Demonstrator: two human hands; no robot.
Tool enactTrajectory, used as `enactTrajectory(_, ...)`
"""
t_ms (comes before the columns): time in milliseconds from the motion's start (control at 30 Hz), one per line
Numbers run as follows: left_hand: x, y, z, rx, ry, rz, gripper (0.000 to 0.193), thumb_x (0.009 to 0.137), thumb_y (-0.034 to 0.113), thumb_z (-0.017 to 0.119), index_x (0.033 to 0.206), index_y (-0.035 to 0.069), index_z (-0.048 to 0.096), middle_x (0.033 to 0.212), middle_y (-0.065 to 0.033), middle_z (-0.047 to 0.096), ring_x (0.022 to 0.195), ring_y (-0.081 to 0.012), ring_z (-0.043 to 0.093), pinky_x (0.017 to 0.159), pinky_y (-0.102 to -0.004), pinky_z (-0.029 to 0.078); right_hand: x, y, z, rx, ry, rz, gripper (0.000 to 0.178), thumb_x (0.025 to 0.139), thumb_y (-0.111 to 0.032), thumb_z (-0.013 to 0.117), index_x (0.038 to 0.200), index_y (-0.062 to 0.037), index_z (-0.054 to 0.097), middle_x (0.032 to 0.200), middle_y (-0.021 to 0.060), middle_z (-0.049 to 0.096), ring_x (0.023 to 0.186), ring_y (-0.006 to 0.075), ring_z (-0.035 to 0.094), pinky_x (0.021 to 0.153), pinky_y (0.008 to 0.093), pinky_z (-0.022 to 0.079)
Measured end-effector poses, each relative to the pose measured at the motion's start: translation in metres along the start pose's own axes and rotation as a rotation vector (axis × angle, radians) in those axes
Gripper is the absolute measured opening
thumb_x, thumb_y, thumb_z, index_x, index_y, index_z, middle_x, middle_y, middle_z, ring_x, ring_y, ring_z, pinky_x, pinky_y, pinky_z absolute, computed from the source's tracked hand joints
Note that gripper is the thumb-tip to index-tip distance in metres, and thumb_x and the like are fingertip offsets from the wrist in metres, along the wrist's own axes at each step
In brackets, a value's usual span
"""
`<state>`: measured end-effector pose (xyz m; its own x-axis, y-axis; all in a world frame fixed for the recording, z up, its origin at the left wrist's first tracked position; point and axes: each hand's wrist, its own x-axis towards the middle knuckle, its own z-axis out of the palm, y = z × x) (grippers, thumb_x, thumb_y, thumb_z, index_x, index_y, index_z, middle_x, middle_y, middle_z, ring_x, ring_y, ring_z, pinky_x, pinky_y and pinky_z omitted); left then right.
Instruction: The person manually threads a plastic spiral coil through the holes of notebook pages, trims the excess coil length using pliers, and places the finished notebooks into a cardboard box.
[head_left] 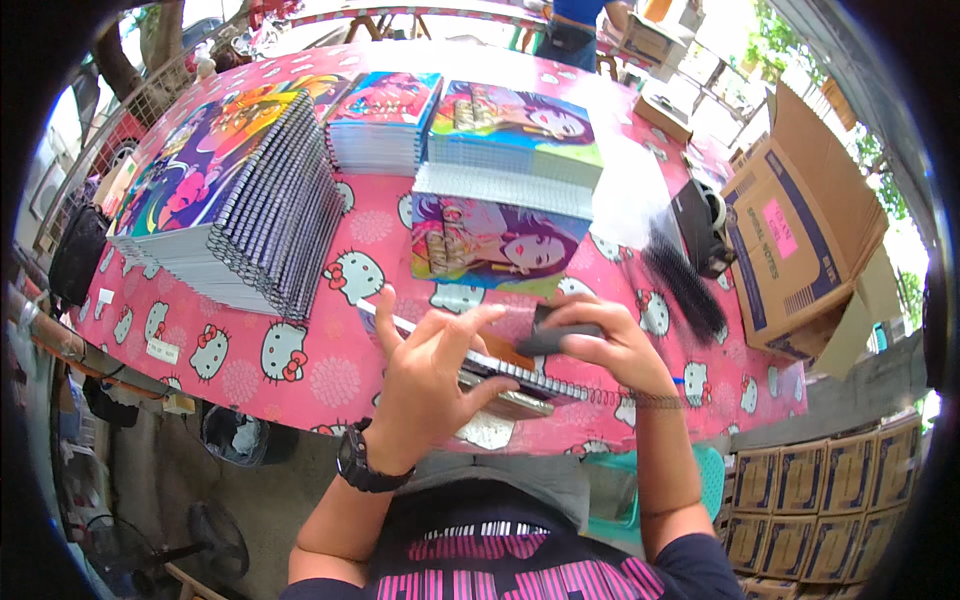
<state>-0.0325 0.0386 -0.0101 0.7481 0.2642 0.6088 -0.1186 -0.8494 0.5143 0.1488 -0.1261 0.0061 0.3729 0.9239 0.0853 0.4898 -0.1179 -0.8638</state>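
Observation:
My left hand (425, 385), with a black watch on its wrist, grips a notebook (480, 358) near the table's front edge. The thumb presses the near side of its bound edge and some fingers are raised. A dark spiral coil (570, 388) runs along that edge, and its loose end sticks out to the right under my right forearm. My right hand (615, 345) is closed round a dark grey, block-like piece (550, 332) just above the notebook; its exact kind is unclear. Most of the notebook's cover is hidden behind my hands.
Stacks of spiral notebooks (285, 200) stand at the left. Further colourful stacks (500, 235) sit in the middle. Loose black coils (683, 290) lie at the right, beside an open cardboard box (800, 245). The table (335, 380) has a pink patterned cover. Cartons (800, 490) are piled below right.

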Motion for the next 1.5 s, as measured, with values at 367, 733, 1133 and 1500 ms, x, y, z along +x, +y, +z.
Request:
enactTrajectory(367,-0.026,-0.038,0.009,-0.584,0.455,-0.296,0.089,0.066,0.011,0.082,0.138,0.003,0.031,0.125,-0.0126,0.048,0.116,-0.0226,0.047,0.104,-0.0392,0.03,0.013,-0.012,0.021,0.186,-0.131,-0.224,0.045,0.084,-0.042,0.061,0.103,-0.0014,0.067,0.103,0.013,0.064,0.106,0.0262,0.057,0.093,0.0375,0.041)
enactTrajectory(733,-0.035,-0.036,0.019,-1.014,0.465,-0.411,0.069,0.077,-0.002,0.071,0.137,0.0,0.038,0.114,-0.0083,0.055,0.103,-0.0142,0.052,0.093,-0.0283,0.042,0.019,-0.016,0.019,0.214,-0.03,-0.144,0.048,0.081,-0.046,0.061,0.094,-0.0014,0.07,0.109,0.0163,0.064,0.109,0.0285,0.057,0.093,0.0377,0.042)
enactTrajectory(1133,-0.036,-0.043,0.021,-1.047,0.461,-0.469,0.041,0.087,0.002,0.064,0.127,0.001,0.056,0.096,0.0032,0.05,0.088,-0.0061,0.045,0.079,-0.02,0.038,0.05,-0.017,0.027,-0.057,-0.104,0.13,0.076,0.08,-0.065,0.049,0.096,0.0067,0.067,0.112,0.018,0.063,0.107,0.0277,0.057,0.096,0.0363,0.04)
enactTrajectory(1500,-0.038,-0.045,0.022,-1.033,0.448,-0.45,0.039,0.087,0.003,0.063,0.126,0.002,0.057,0.093,0.0033,0.048,0.084,-0.0052,0.043,0.073,-0.0188,0.037,0.059,-0.017,0.037,0.255,-0.238,-0.173,0.046,0.087,-0.037,0.06,0.103,0.0056,0.065,0.108,0.0161,0.064,0.106,0.025,0.057,0.094,0.0356,0.041)
